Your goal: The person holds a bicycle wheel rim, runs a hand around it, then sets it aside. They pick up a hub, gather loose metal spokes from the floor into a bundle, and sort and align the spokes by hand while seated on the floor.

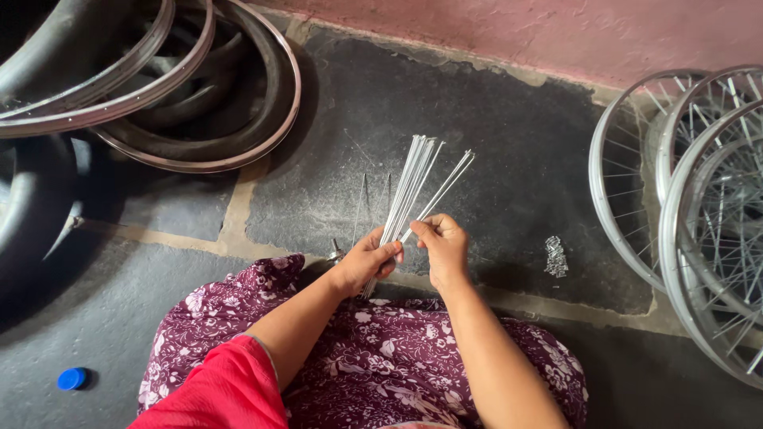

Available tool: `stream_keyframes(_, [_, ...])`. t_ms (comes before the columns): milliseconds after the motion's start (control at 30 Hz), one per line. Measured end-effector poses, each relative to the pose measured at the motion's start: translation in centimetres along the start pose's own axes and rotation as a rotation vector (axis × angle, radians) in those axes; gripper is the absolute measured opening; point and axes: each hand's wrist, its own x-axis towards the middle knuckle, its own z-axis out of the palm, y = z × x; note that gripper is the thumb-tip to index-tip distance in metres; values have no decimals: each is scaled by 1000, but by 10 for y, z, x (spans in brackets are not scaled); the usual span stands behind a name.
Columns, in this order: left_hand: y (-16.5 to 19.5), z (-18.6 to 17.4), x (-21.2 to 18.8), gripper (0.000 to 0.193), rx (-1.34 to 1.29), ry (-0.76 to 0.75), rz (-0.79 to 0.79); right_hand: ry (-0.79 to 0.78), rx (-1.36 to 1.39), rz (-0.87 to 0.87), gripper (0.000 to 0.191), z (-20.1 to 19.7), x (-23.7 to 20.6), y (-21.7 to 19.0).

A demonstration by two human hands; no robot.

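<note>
Steel spokes (411, 184) in left hand (366, 262), tips toward wall.

A bundle of thin silvery spokes (409, 187) fans upward (tips splayed apart) over dark stone floor.

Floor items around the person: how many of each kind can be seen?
Spoked wheels: 3
Bare rims: 3
Rubber tyres: 2
Spoke bundle, gripped by left hand, right hand pinching some: 1
Small metal pile: 1
Blue cap: 1
Total: 11
</note>
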Motion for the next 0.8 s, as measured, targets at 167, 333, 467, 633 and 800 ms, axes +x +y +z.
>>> stream_keyframes(167, [-3,2,2,20,27,-1,1,0,0,26,14,-4,0,-9])
stream_keyframes(333, [-3,7,-3,18,12,11,-2,-17,14,-17,12,-7,-9,-14])
stream_keyframes(467, [4,12,-6,20,67,57,-23,23,102,-174,9,-3,-15,-33])
stream_keyframes(633, [8,10,-11,24,47,92,-18,149,-38,-693,8,-13,-38,-75])
stream_keyframes(800, [7,8,-13,26,35,73,6,-35,-636,-1071,12,1,-49,-81])
